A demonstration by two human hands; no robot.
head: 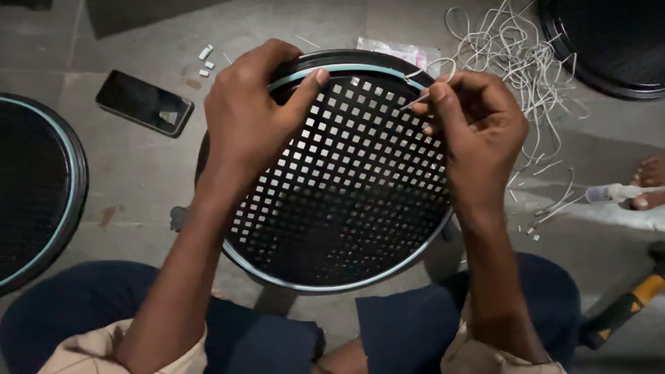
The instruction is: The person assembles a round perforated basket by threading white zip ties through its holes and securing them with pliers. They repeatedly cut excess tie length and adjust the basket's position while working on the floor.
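Your left hand (246, 114) grips the mesh disc's (346, 208) far rim, thumb pressed on it; your right hand (478, 131) pinches a white wire (415, 102) against the mesh.

A round black perforated metal tray (346, 201) is flanked by a black smartphone (144, 102) leftward and tangled white cords (526, 76) rightward, all on the floor (138, 180).

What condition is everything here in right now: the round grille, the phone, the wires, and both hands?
Round black grille: tilted up, held at its top rim.
Left hand: gripping the rim, thumb on the mesh.
Right hand: pinching a thin white wire at the mesh.
Phone: flat on the floor, screen dark.
Loose wires: tangled heap.
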